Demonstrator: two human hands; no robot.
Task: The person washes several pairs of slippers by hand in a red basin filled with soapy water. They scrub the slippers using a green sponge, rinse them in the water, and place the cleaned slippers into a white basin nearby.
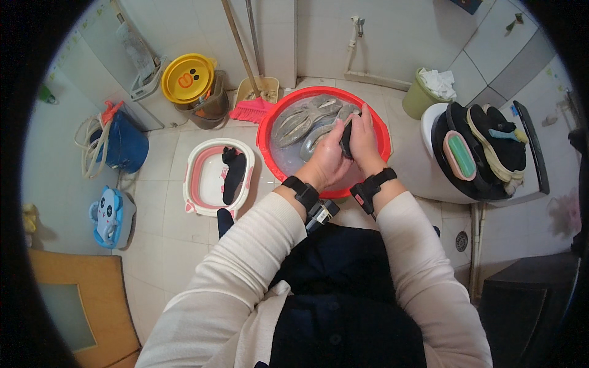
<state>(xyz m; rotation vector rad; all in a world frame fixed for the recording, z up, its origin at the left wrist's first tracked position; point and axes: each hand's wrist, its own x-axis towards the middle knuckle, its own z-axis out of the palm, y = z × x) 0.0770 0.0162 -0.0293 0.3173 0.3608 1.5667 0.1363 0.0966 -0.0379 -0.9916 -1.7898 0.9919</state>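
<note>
Over the red basin [262,142], my left hand [330,154] and my right hand [365,140] are closed together around a black sock [346,140]. Most of the sock is hidden by my palms and fingers. Under and beyond my hands, grey shoes [297,126] lie in cloudy water in the basin. Another black sock [234,178] lies in the small pink-and-white basin [191,207] to the left. Dark straps with small devices are around both of my wrists.
At right, black shoes [475,147] and a soap dish [459,155] with a green bar rest on a toilet lid [434,116]. A green bin [417,101] stands behind. Leftward are a blue bucket [130,150], a yellow basin [184,76], a pink broom [253,110] and a blue stool [116,218].
</note>
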